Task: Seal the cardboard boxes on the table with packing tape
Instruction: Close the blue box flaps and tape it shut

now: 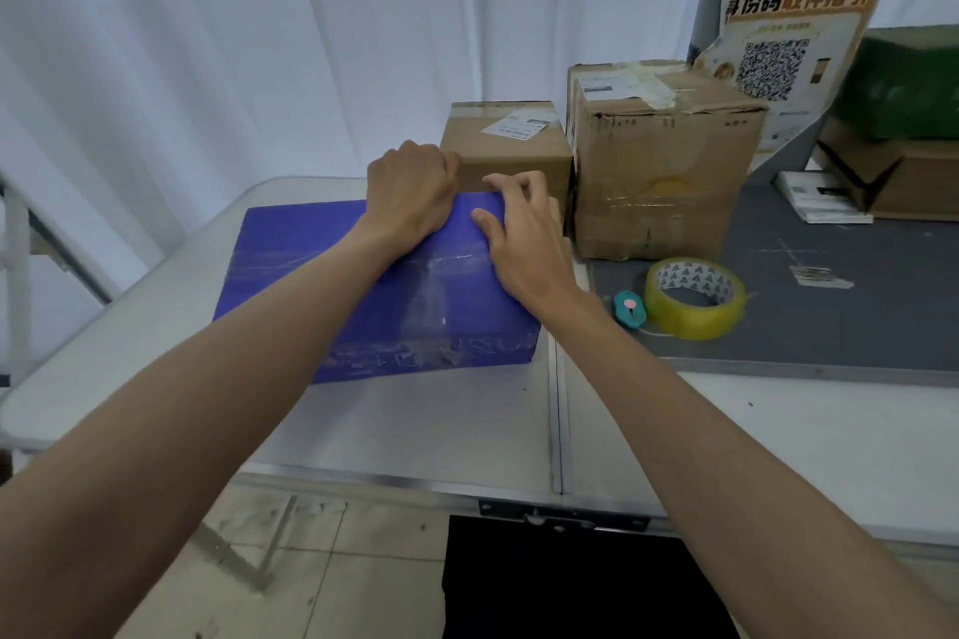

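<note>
White curtains hang behind our pale worktop [425,410]. On it lies a blue box [290,270], clear tape shining across its top. Our left hand [410,195] curls over the box's far edge, fingers bent out of sight, so we cannot tell if it pinches anything. Our right hand [524,234] rests just beside it, fingers bent against the same edge. Behind stands a small brown box [511,140], touching a bigger brown box [659,171]. To the right, on a grey mat [830,306], sits a tape roll [695,298] with a teal cutter [629,309] just beside it.
</note>
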### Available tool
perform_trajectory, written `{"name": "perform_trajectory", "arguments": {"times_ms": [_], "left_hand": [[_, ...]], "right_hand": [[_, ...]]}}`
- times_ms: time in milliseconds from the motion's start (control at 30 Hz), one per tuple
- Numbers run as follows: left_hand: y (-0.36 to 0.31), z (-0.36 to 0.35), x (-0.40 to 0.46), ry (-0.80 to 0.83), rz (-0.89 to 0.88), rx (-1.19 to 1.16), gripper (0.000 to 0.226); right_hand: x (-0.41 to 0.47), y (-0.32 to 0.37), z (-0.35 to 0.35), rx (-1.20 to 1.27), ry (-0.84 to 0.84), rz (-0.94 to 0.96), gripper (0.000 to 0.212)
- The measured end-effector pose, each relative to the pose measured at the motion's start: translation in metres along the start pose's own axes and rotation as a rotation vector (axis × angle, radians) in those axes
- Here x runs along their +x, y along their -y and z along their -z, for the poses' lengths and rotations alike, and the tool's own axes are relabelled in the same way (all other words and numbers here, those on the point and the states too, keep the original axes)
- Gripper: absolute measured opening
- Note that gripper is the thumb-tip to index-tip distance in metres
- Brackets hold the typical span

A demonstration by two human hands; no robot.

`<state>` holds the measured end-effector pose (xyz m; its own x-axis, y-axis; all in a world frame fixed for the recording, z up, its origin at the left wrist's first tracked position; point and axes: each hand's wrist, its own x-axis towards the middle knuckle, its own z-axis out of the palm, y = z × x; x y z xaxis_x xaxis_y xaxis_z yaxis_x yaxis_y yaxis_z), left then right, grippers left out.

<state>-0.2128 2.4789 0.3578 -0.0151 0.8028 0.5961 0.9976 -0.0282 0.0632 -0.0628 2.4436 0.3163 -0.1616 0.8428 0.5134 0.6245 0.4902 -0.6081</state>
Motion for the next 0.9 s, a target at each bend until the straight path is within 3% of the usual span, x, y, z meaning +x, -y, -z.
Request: {"name": "perform_trajectory", "arguments": {"times_ms": [167,233,333,400,467,533,667,767,900], "left_hand": [[-0.024,0.04,-0.025,-0.145,0.021,-0.023,0.053],[-0.023,0.05,-0.038,-0.099,0.048,-0.131,0.048],[-0.02,0.065,-0.045,0.176,0.105,-0.127,0.039],[-0.019,0.075,-0.04,0.436,0.1,0.003,0.069],[-0.015,0.079,-0.033,0.729,0.123,-0.043,0.092],[-0.01,0.076,-0.031,0.85,0.135,-0.135,0.092],[-0.008,0.05,-0.029,0.617,0.024,-0.107,0.044],[-0.007,0.045,-0.029,0.543,-0.051,-0.098,0.041],[-0.002,0.06,-0.033,0.502,-0.023,-0.374,0.046]], "right_hand": [[-0.021,0.014,0.021,0.087,-0.437,0.191,0.018],[-0.019,0.023,0.035,0.116,-0.496,0.209,0.019],[-0.003,0.041,0.048,0.009,-0.248,0.03,0.025],[0.001,0.047,0.046,-0.091,-0.039,-0.051,0.028],[-0.001,0.045,0.044,-0.044,0.108,-0.122,0.033],[-0.005,0.04,0.043,0.121,0.25,-0.214,0.038],[-0.014,0.034,0.04,0.176,0.281,-0.224,0.04],[-0.018,0.033,0.04,0.223,0.266,-0.231,0.039],[-0.019,0.031,0.043,0.264,0.24,-0.277,0.039]]}}
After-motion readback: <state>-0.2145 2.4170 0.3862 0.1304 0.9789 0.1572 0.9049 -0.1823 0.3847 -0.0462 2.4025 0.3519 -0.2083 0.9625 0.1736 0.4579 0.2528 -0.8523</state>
